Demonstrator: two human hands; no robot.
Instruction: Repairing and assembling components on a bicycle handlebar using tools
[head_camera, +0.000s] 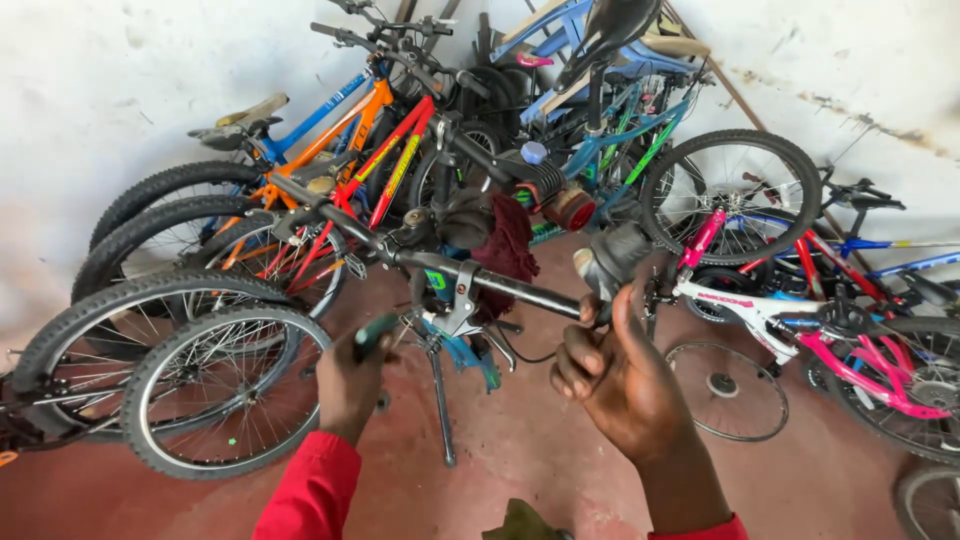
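Observation:
A black bicycle handlebar (520, 288) runs across the middle of the head view, with a silver brake lever (462, 300) clamped on it and a dark red rag (506, 245) draped over it. My right hand (610, 370) grips the bar just inside its worn grey end grip (612, 255), thumb raised. My left hand (352, 380), in a red sleeve, holds a tool with a green handle (372, 332) pointed up toward the brake lever clamp. The tool's tip is hidden behind the bar parts.
Several bicycles lean against the white wall: orange, blue and red frames (370, 140) at left, a white and pink one (800, 320) at right. A loose wheel (727, 390) lies on the red floor. A black-tyred wheel (215, 390) stands close at lower left.

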